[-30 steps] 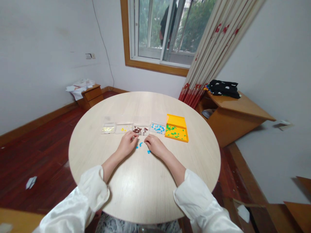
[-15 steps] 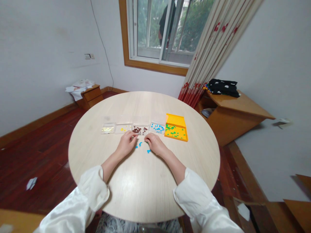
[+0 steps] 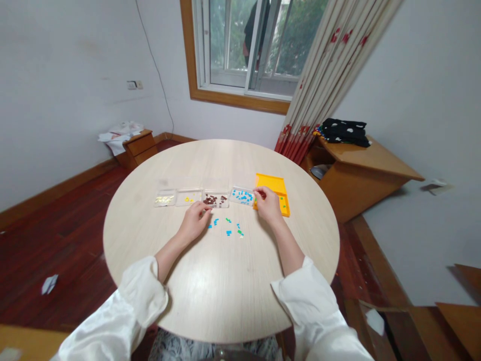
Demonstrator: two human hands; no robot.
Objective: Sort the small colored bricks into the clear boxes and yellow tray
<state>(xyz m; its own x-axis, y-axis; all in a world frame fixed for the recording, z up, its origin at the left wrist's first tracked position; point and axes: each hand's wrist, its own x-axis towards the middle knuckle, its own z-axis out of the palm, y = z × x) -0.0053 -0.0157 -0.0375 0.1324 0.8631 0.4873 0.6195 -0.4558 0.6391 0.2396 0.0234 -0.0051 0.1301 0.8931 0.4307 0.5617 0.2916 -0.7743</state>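
My left hand [image 3: 194, 219] rests low over the table, thumb and fingertips together in front of the clear box of brown pieces [image 3: 215, 200]. Anything in its pinch is too small to make out. My right hand [image 3: 268, 204] reaches over the yellow box [image 3: 276, 183], covering most of its green pieces. Its fingers are drawn together near the edge shared with the clear box of blue pieces [image 3: 242, 196]; what they hold, if anything, is hidden. Between my hands lie several loose blue pieces [image 3: 229, 233] and a few green pieces [image 3: 240, 232].
Further left stand clear boxes with yellow pieces [image 3: 189, 199] and pale cream pieces [image 3: 164, 199]. All sit on a round wooden table [image 3: 221, 286]. A tilted wooden cabinet [image 3: 370, 175] with black cloth on it stands at the right. Beyond the window, a person [image 3: 252, 32] is partly visible.
My right hand has moved right and away from me, from beside my left hand to the yellow box. The loose green pieces between the hands now show. My left hand has barely moved.
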